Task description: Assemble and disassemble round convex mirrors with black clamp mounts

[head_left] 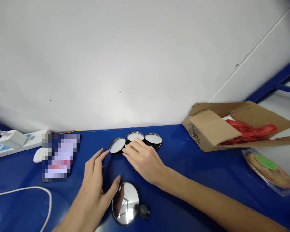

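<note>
Both hands at a row of round mirrors

Left mirror (117, 146), middle mirror (135, 135) and right mirror (154, 138) stand in a shallow arc on the blue table (183, 180), near the wall (145, 64). Large mirror (125, 206) lies face up, nearer the person.

Left hand (90, 185): fingers open and spread, a fingertip at the left mirror's outer rim, thumb by the large mirror's edge. Right hand (145, 161): fingers bent, tips at the left mirror's other side; whether they grip or merely rest, cannot tell. With a hand to each side, the left mirror seems steadied between them. The tight row probably saves space; the large mirror's place looks within easy reach.

Materials: small mirrors round, dark glossy rims, faces plain white, likely reflecting the wall. Large mirror shows lights and dark bars; a dark, knobby fitting (144, 212) sits beside its rim. Table smooth, shiny. Cardboard box (212, 127) at right, creased, flaps open, crinkled red plastic (253, 130) inside. Phone (61, 156) flat at left, its screen blurred out.
</note>
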Demonstrator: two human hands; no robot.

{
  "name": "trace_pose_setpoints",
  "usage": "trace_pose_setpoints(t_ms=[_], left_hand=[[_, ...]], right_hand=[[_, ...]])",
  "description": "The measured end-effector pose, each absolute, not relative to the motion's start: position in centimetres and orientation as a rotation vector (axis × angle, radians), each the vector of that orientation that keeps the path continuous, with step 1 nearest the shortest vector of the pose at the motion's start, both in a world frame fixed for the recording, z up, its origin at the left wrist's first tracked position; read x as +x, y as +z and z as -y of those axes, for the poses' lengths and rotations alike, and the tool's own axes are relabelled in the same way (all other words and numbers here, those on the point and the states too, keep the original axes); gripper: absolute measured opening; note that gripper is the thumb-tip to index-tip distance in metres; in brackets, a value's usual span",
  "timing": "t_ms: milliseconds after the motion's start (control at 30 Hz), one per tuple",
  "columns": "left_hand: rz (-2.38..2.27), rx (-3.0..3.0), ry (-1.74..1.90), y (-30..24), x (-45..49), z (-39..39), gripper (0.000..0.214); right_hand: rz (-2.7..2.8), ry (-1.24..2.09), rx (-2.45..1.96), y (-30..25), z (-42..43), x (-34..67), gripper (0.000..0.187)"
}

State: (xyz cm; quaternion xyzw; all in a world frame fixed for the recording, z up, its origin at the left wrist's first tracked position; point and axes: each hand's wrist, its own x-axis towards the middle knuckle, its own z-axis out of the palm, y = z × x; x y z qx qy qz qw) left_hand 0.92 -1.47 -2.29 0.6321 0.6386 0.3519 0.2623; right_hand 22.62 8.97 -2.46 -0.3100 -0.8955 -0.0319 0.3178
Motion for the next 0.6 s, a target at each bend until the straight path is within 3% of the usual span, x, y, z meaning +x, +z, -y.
trace_pose_setpoints(t_ms=[267,367,467,600], left_hand=[[-1.706,1.762,0.995,-1.8,0.7,1.6,0.067],[-1.439,1.927,0.974,-0.6,-0.6,1.3,0.065],[-1.067,2.03,0.678,0.4,-1.4,1.0,0.089],[-1.027,2.177,0.46,0.2,-1.0,0.9,0.088]], right_hand=[[2.279,-0.063,-0.966,-1.5,-7.1,23.4,0.011],[2.239,0.061,-0.933,-0.5,-4.9,25.1,0.02],[2.32,0.309,-0.808,-0.6,-2.4,27.0,0.03],[2.418,0.107,-0.665,-2.8,-0.5,28.1,0.065]])
